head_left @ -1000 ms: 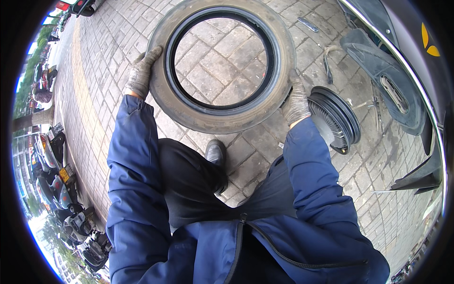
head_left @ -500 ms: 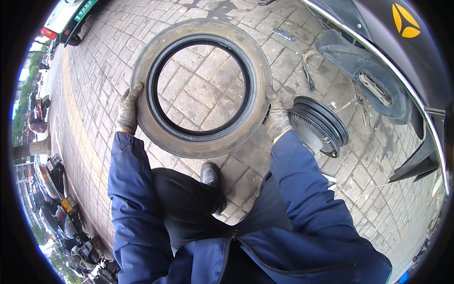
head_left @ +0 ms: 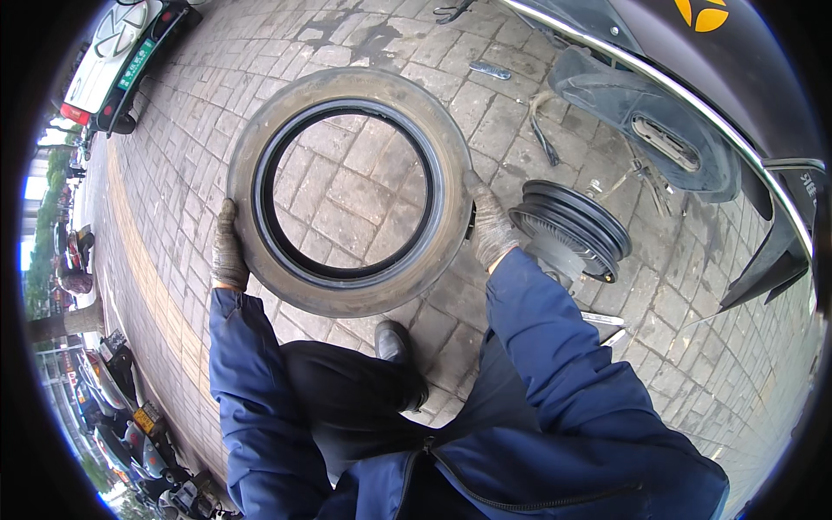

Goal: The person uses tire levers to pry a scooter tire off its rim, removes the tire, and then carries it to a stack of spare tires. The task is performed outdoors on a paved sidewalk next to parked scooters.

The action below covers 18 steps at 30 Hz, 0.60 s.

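I hold a dusty black tyre (head_left: 347,84) flat above the paving, with no rim inside it. Gloved in grey knit, my left hand (head_left: 228,245) grips its left side and my right hand (head_left: 490,224) grips its right side, both closed on the tread. Just right of my right hand lies a black wheel rim (head_left: 576,217) with a finned grey hub. Silver metal bars (head_left: 600,321) lie partly hidden beside my right sleeve. My left boot (head_left: 392,345) shows under the tyre.
A dark scooter body (head_left: 719,69) with a loose-looking plastic panel (head_left: 607,104) fills the right side. A flat tool (head_left: 490,70), a dark hose (head_left: 544,139) and small parts lie on the paving (head_left: 165,156). Parked white scooter (head_left: 108,69) at upper left, more scooters (head_left: 117,399) at lower left.
Both hands and the tyre have moved down and left in the view, still gripped. The surroundings shift too, bringing more of the white scooter at upper left into sight.
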Available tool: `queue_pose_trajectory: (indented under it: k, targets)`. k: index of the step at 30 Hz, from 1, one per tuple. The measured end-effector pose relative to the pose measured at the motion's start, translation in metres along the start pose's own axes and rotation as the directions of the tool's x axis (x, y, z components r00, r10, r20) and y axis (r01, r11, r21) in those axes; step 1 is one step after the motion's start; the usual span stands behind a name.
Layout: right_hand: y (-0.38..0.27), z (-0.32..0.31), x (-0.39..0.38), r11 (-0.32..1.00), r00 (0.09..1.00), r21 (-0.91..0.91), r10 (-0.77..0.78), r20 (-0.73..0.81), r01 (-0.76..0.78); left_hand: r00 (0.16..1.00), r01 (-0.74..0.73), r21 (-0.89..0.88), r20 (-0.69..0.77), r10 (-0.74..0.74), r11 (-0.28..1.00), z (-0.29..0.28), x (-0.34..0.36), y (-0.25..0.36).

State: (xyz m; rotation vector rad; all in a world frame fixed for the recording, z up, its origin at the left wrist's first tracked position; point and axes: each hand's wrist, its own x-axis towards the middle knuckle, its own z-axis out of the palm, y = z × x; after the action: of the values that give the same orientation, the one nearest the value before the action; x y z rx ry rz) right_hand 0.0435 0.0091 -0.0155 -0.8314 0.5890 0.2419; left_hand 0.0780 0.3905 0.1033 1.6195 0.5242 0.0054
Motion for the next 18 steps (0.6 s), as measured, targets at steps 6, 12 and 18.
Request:
queue_pose_trajectory:
  k: [6, 12, 18]
  targets:
    - [-0.0004, -0.0003, -0.002, 1.0, 1.0, -0.002, -0.025, -0.01, 0.025, 1.0, 0.014, -0.024, 0.001, -0.014, 1.0, -0.0012, 0.0002, -0.0026]
    - [0.0022, -0.0018, 0.0013, 0.999, 0.999, 0.018, -0.043, -0.02, 0.043, 1.0, 0.02, -0.033, 0.005, -0.019, 0.999, -0.0038, 0.0028, -0.0038]
    - [0.0033, -0.0027, 0.0023, 0.999, 0.999, 0.031, -0.043, -0.017, 0.043, 1.0, 0.029, -0.047, 0.006, -0.029, 0.998, -0.0041, 0.002, -0.0033]
